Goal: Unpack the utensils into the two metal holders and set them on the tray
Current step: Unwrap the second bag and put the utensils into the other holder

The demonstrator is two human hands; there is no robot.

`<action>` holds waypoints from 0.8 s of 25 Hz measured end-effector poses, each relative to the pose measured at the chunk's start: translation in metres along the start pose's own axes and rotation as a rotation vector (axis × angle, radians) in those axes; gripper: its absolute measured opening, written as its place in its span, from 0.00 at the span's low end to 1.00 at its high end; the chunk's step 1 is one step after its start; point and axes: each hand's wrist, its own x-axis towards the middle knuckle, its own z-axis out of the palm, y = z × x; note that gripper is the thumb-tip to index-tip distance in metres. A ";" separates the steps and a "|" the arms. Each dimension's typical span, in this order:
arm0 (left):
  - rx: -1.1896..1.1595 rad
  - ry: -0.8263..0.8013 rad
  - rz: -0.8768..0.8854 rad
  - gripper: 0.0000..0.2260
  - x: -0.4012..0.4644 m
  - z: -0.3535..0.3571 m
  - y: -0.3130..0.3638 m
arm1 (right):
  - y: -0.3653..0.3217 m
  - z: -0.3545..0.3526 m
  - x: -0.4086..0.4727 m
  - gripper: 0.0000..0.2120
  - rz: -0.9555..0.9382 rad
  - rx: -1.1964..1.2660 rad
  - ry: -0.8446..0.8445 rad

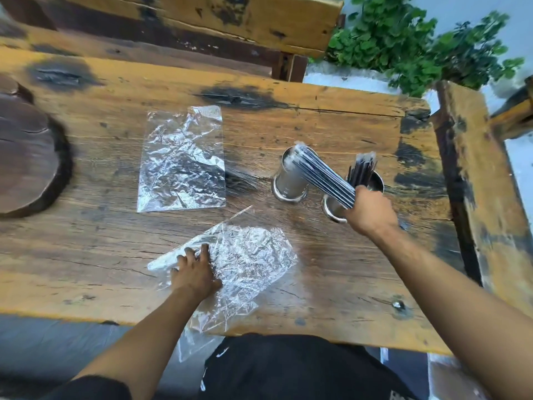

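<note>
Bundle of thin dark wrapped utensils (323, 176) gripped in closed right hand (370, 210), tilted, far end over rim of left round shiny metal holder (290, 180). Second round metal holder (334, 209) just right of first, partly hidden behind right hand, already carrying more dark utensils (362, 168) standing upright. Both holders on right part of worn yellow-brown wooden worktop (331, 116). Left hand (194, 272) open, fingers spread, pressing flat on crumpled clear plastic bag (248, 261) at near edge. Another empty clear plastic bag (181, 160) lying flat farther away, centre. Dark round wooden tray (26, 157) at far left edge, well apart from holders. Green leafy plant (409, 41) beyond worktop, far right.
</note>
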 end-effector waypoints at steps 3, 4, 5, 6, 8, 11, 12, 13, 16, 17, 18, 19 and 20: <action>-0.015 -0.022 -0.022 0.47 0.001 -0.002 0.007 | 0.000 -0.020 0.001 0.16 0.024 -0.062 -0.055; -0.019 -0.031 -0.028 0.46 0.001 -0.003 0.008 | -0.002 -0.026 0.001 0.13 0.020 -0.090 -0.072; -0.025 -0.036 -0.033 0.45 0.002 -0.003 0.009 | -0.006 -0.032 0.003 0.11 0.015 -0.127 -0.084; -0.034 -0.037 -0.037 0.44 0.002 -0.003 0.009 | -0.010 -0.038 0.005 0.10 0.006 -0.175 -0.092; -0.050 -0.032 -0.040 0.44 0.003 -0.002 0.009 | -0.021 -0.046 0.014 0.10 -0.021 -0.291 -0.089; -0.051 -0.021 -0.035 0.44 0.005 -0.001 0.008 | -0.041 -0.057 0.033 0.10 -0.095 -0.433 -0.053; -0.050 -0.023 -0.035 0.44 0.005 -0.001 0.009 | -0.049 -0.060 0.041 0.09 -0.124 -0.469 -0.046; -0.055 -0.023 -0.037 0.44 0.006 -0.001 0.009 | -0.057 -0.061 0.048 0.10 -0.157 -0.513 -0.039; -0.106 -0.016 -0.046 0.40 0.007 0.001 0.008 | -0.082 -0.059 0.066 0.12 -0.274 -0.686 -0.024; -0.124 -0.009 -0.048 0.39 0.008 0.001 0.008 | -0.088 -0.056 0.071 0.12 -0.300 -0.742 -0.025; -0.136 -0.006 -0.050 0.39 0.008 0.002 0.007 | -0.095 -0.053 0.075 0.12 -0.313 -0.789 -0.032; -0.145 -0.002 -0.049 0.38 0.007 0.002 0.007 | -0.099 -0.049 0.079 0.11 -0.318 -0.823 -0.042; -0.150 0.003 -0.046 0.38 0.007 0.003 0.007 | -0.103 -0.045 0.082 0.10 -0.320 -0.845 -0.051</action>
